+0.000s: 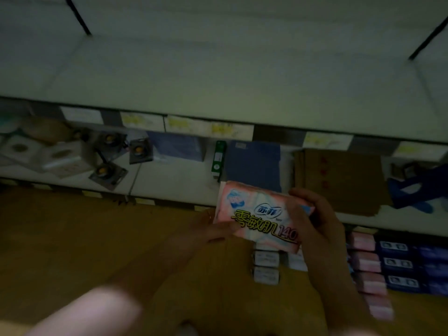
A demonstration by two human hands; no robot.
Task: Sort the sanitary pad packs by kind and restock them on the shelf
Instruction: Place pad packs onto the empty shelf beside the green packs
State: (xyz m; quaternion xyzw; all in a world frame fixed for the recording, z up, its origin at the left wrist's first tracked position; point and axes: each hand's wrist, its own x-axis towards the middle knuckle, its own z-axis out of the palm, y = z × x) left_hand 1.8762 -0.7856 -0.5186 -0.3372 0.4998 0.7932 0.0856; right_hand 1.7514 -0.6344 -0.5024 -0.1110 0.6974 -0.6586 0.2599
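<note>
Pink and film-wrapped, the pack (259,214) is hovering just below the shelf (218,81), left hand (213,229) pinching one end, right hand (312,221) wrapping the other; it is probably handling light, squashy and slick, so end grips suit.

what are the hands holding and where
A pink pad pack: left hand pinches its lower left edge, right hand grips its right end.
</note>
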